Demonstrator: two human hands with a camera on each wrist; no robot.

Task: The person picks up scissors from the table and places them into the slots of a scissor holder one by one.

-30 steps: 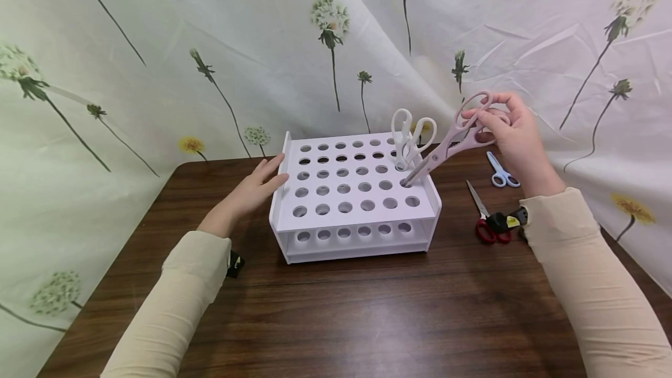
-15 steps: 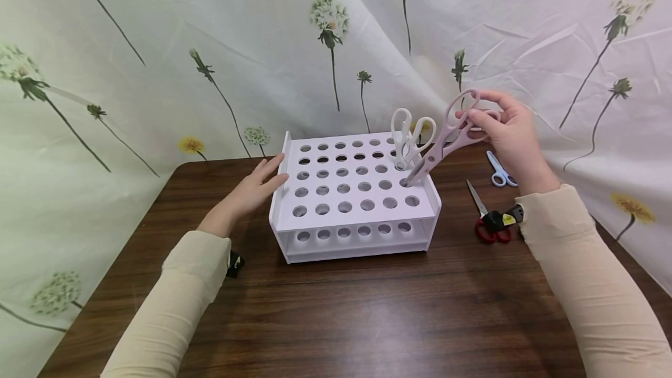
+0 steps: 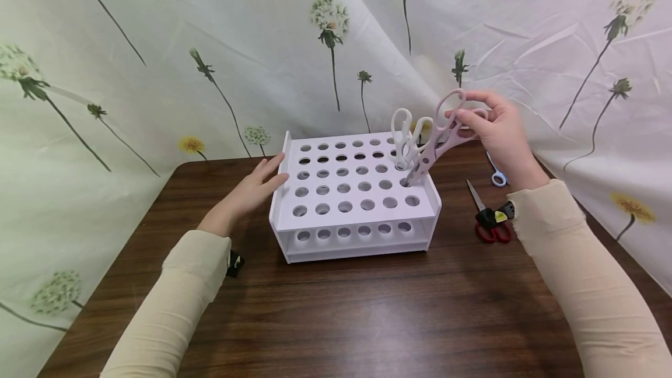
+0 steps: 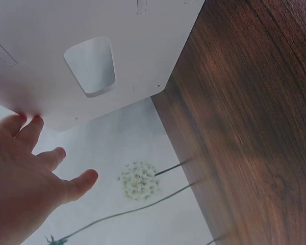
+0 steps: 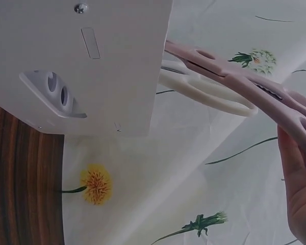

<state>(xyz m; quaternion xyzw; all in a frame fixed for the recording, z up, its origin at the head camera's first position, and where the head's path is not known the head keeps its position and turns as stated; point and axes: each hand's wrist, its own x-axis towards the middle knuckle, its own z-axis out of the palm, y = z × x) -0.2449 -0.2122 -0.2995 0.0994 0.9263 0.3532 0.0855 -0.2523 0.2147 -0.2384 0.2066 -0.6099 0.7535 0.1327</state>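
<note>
Pink scissors (image 3: pixel 431 149) lean to the right with their blade tips in a hole near the right edge of a white rack (image 3: pixel 353 202). My right hand (image 3: pixel 496 127) pinches their handles between thumb and fingers; the right wrist view shows the pink scissors (image 5: pixel 245 84) running from the rack to the hand (image 5: pixel 299 184). White-handled scissors (image 3: pixel 401 143) stand in the hole behind, close beside the pink ones. My left hand (image 3: pixel 251 194) touches the rack's left side wall with fairly straight fingers, and in the left wrist view its fingertips (image 4: pixel 31 127) meet that wall's edge.
Red-handled scissors (image 3: pixel 492 232) lie on the brown table (image 3: pixel 357 314) right of the rack, partly behind the right wrist strap. Farther back lie light blue scissors (image 3: pixel 497 176), partly covered by the right hand. A flower-printed cloth (image 3: pixel 252 34) hangs behind the table.
My right hand has moved left, bringing the pink scissors' handles closer to the white scissors and the blades more upright in the hole. The left hand and rack have stayed put.
</note>
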